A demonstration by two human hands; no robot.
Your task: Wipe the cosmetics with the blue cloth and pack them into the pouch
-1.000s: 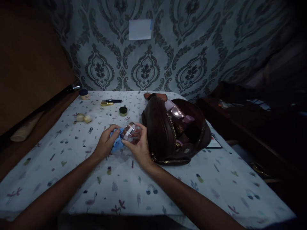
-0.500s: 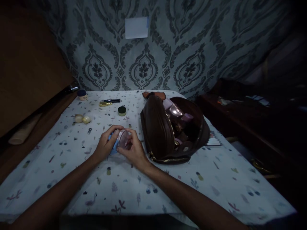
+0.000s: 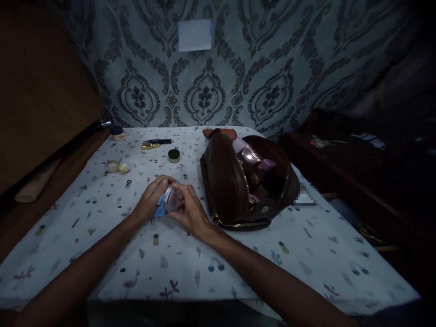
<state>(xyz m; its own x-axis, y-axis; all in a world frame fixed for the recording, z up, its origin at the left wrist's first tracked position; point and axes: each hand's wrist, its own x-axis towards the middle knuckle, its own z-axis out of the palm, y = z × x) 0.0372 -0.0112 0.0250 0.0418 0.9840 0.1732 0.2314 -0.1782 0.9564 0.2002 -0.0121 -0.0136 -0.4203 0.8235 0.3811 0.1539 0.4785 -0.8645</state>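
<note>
Both hands close around a small round container point(image 3: 174, 200) with a clear, pinkish round face, tilted above the table in front of me. My left hand point(image 3: 151, 196) wraps its blue-and-white side point(image 3: 160, 206); whether that blue is a label or a separate wrapper I cannot tell. My right hand point(image 3: 191, 206) grips the rim of the clear face with thumb and fingers. Just right of my right hand stands an unzipped brown makeup bag point(image 3: 221, 181). Inside it are a shiny pink pouch point(image 3: 250, 155) and a pink-capped item point(image 3: 267, 164), among other things partly hidden in shadow.
A dark-lidded round jar point(image 3: 174, 156) stands beyond my hands. Farther left lie a gold tube point(image 3: 150, 146), a black pen-like stick point(image 3: 160, 141), yellowish rounded items point(image 3: 117, 167) and a blue-lidded jar point(image 3: 117, 133). Printed cloth point(image 3: 129, 259) covers the table.
My hands have shifted slightly around the round container, and its clear face has turned a little. The whole view has moved slightly; the bag and the other items lie as before.
</note>
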